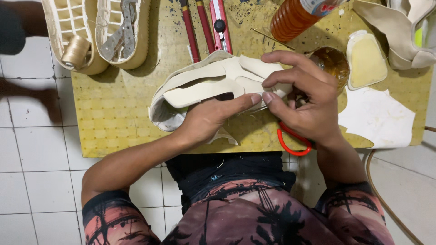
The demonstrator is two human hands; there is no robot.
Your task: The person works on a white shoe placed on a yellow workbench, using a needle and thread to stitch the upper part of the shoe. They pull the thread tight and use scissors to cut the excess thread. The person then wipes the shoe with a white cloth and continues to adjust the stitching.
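Cream shoe upper (213, 81) pinched between both hands' fingers (254, 97).

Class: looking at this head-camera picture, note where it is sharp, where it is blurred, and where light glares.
Head view: both hands, left and right, and the cream shoe upper are sharp; the dark shape at top left is blurred; the amber jar shows small glints; lighting even, shadows soft.

Bright even overhead light, soft shadows, sharp centre, blurred left edge
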